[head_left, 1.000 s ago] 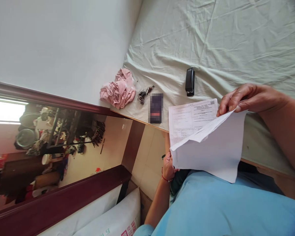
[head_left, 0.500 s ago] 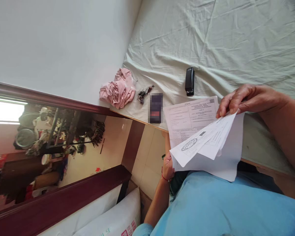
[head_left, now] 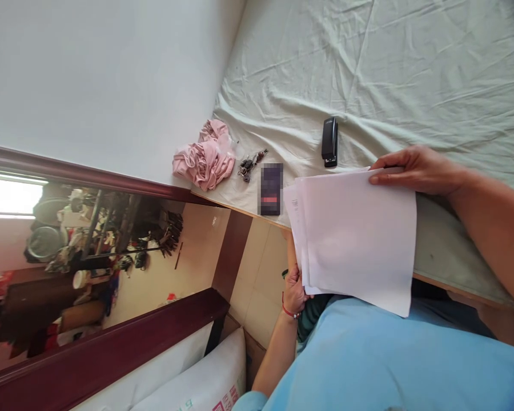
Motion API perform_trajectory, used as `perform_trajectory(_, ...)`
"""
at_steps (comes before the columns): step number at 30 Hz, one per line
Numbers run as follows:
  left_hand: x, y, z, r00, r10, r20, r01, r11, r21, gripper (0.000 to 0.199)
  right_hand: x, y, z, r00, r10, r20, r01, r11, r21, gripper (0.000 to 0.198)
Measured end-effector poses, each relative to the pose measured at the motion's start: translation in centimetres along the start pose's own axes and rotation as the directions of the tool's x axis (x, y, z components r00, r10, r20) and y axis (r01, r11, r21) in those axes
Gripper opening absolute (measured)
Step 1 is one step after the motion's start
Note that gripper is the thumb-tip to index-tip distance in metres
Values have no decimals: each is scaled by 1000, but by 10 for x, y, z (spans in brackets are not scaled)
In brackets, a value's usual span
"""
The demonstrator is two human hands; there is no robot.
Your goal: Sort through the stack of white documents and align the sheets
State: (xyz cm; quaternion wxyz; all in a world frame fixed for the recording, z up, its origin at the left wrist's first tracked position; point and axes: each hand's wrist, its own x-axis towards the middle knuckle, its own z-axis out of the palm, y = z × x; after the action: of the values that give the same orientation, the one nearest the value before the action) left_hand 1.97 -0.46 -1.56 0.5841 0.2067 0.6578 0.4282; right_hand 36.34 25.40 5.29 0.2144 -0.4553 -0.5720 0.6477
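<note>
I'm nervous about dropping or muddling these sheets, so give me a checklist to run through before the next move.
1. Right hand grips the papers at their far edge: ok.
2. Left hand holds their near left corner: ok, though the papers partly hide its grip.
3. Sheet edges line up: not ok; the left edges are fanned out.
4. Page order is right: cannot tell; the blank top face covers most of the rest.
5. Stapler lies on the cloth, beyond the papers: ok.
6. Stapler is loaded: cannot tell; its inside is hidden.

The papers (head_left: 360, 234) have flattened, blank side up.
</note>
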Motion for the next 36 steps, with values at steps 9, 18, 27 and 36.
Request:
perform_trajectory(9,3,-9,-10,999,22,37,-18,994,-111,50,3,-2,3,988,-63,-143,50,994,-96,68)
perform_trajectory(18,0,-12,-11,999,12,-46,-19,989,-150,55,4,-5,-1,993,-4,-120,-29,962,-270,44)
perform_trajectory(27,0,-11,-8,998,48,-36,-53,988,-144,58,7,-4,2,990,38,-134,-75,955,-286,39)
perform_trajectory(36,2,-19,-12,997,65,29,-60,987,-151,72,9,-4,7,976,-53,-210,-23,940,-341,40)
